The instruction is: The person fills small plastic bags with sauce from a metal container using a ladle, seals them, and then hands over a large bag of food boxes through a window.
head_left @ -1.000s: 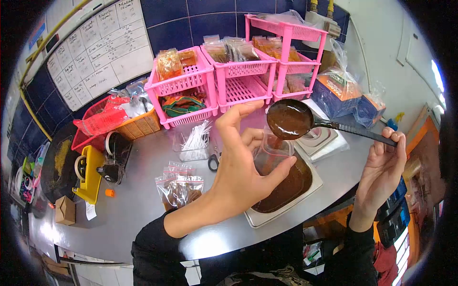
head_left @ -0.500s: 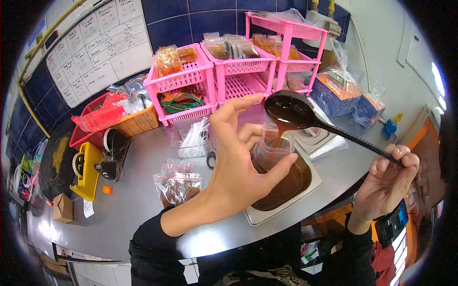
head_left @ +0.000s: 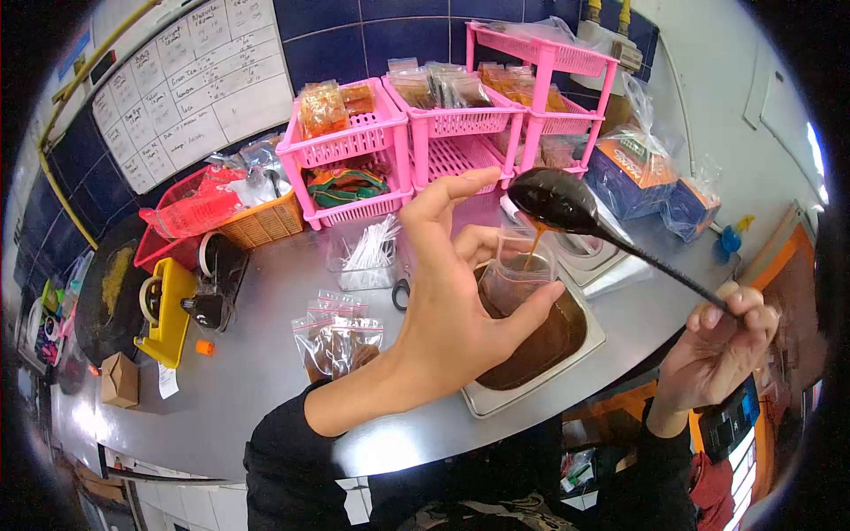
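My left hand (head_left: 447, 301) holds a small clear zip bag (head_left: 513, 290) by its sides, with the bag's mouth spread wide. In my right hand (head_left: 722, 350) is the thin handle of a black spoon (head_left: 558, 202), its bowl tilted just above the bag. A narrow stream of brown sauce runs from the bowl's lip into the mouth of the bag. Beneath both stands a steel pan (head_left: 482, 409) with dark brown sauce inside, partly hidden by my left hand. Filled zip bags (head_left: 336, 341) lie on the steel table left of my left wrist.
Pink racks (head_left: 354, 146) with packed sachets line the back. A box of white sticks (head_left: 367, 257), scissors (head_left: 401, 294) and a yellow tape dispenser (head_left: 166, 314) are on the left. Blue-orange boxes (head_left: 633, 173) stand at the back right. The table's front edge (head_left: 425, 469) is close to my body.
The stream of sauce from the spoon has become thinner. The spoon's bowl has shifted slightly right relative to the bag; both hands keep their holds. The whole view has shifted a little.
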{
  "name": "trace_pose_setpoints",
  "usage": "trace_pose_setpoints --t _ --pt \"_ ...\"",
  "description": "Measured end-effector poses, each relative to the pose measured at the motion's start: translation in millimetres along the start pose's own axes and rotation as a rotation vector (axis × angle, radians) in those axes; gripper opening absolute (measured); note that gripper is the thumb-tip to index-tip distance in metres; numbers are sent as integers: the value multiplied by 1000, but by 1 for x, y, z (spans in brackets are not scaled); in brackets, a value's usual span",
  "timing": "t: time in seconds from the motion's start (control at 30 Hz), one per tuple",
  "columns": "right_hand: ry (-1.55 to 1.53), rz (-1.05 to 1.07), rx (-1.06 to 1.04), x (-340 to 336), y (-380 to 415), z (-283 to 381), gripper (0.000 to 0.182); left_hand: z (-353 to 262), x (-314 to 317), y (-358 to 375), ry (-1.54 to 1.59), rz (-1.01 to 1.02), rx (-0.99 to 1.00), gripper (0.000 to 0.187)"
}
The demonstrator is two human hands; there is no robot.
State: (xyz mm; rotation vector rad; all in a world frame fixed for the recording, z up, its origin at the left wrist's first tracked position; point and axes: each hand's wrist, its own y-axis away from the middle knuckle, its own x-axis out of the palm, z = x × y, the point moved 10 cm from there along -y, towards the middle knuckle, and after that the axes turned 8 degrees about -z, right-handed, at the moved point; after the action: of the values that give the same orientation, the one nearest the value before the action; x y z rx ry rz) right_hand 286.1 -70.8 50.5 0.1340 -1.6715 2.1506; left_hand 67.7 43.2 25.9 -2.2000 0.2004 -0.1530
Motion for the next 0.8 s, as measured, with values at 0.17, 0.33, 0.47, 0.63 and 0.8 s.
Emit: trace_pose_setpoints --t 0.17,0.33,0.47,0.63,0.8 --pt "-66 -305 325 -21 3 -39 21 1 0 0 32 8 -12 85" --pt "-329 -364 667 -34 17 -90 25 1 -1 -1 15 9 0 86" --pt "-622 -392 944 -25 31 -113 18 -1 -3 -2 32 -5 13 85" --pt "-526 -538 884 -70 39 -123 16 -2 -18 -11 -5 -46 -17 84" --pt "-240 -148 706 -70 59 -101 18 -11 -33 -20 16 -62 -41 81"
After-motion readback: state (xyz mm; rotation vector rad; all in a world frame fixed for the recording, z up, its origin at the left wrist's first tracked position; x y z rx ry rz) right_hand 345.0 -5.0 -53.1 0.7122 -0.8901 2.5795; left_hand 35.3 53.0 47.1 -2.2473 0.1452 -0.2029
